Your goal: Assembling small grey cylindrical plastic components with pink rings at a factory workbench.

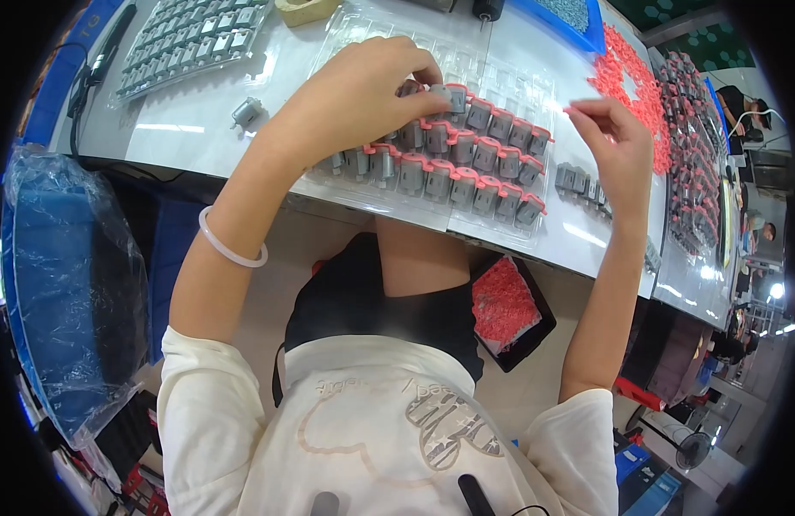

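Left hand point(363, 93): grip appears clasped on grey motor point(445, 91); right hand point(621, 142): grip apparently pinches red piece point(570, 109); steady motor, square alignment advisable.

Illumination is bright. Glare streaks mark the white table point(200, 150) left of the left hand point(363, 90) and below the right hand point(621, 142). The clear tray point(511, 84) shows highlights between both hands. Fisheye distortion bends outer edges; corners are black; detail far right of the right hand is soft.
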### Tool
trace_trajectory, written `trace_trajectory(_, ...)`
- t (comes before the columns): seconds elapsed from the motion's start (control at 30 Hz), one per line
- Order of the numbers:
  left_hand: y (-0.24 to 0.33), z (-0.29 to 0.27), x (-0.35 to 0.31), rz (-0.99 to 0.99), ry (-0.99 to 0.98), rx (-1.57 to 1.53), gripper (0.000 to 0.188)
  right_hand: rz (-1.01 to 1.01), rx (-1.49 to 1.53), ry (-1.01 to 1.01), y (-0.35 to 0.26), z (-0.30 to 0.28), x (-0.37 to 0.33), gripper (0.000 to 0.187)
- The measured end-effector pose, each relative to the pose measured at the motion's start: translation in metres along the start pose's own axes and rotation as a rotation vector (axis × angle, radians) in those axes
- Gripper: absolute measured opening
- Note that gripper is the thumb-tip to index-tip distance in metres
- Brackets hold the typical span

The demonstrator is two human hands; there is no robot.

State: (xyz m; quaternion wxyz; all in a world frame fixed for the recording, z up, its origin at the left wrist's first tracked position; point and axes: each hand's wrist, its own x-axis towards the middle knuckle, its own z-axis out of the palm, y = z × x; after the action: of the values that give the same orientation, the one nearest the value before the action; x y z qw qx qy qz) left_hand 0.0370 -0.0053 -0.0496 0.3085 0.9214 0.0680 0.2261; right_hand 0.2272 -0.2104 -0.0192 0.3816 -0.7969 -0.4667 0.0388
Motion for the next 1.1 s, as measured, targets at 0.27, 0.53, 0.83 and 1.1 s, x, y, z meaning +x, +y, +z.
trace_trajectory(0.27,-0.001,0.000,0.000,-0.074,-0.007,-0.035,0.023,-0.363,-0.044,-0.004,-0.058,0.074,0.019,0.008)
trace_trajectory(0.53,-0.007,0.000,-0.002,-0.021,0.016,-0.006,0.021,-0.486,-0.125,-0.161,-0.061,0.073,0.018,0.009)
trace_trajectory(0.83,-0.006,-0.001,-0.003,0.138,0.088,0.122,0.018,-0.459,-0.049,-0.234,-0.059,0.069,0.024,0.011)
trace_trajectory(1.1,-0.002,-0.008,-0.005,-0.041,0.030,-0.139,0.024,-0.511,0.055,-0.147,-0.057,0.066,0.020,0.026)
